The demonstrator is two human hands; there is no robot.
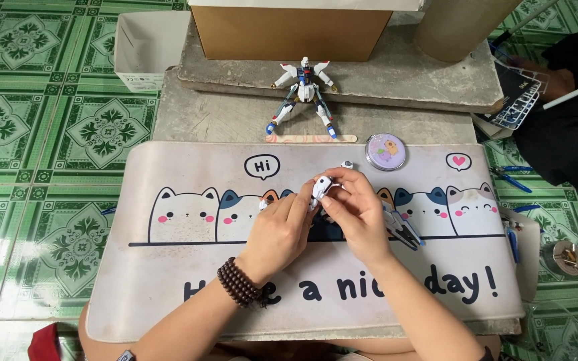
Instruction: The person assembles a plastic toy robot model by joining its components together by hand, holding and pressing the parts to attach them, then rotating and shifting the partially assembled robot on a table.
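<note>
Both my hands meet over the middle of a pale desk mat (168, 281) printed with cartoon cats. My left hand (277, 230), with a dark bead bracelet on its wrist, and my right hand (356, 210) together pinch a small white model part (321, 187). A tiny white piece (347, 164) lies on the mat just above my fingers. Another white and blue model part (403, 230) rests on the mat to the right of my right hand.
A white and blue robot figure (304, 90) stands on a concrete slab behind the mat, before a cardboard box (289, 30). A round purple tin (385, 151) sits on the mat's far edge. Another person in dark clothing (563, 127) holds a plastic parts frame at right. Blue-handled tools (513, 179) lie on the green tiles.
</note>
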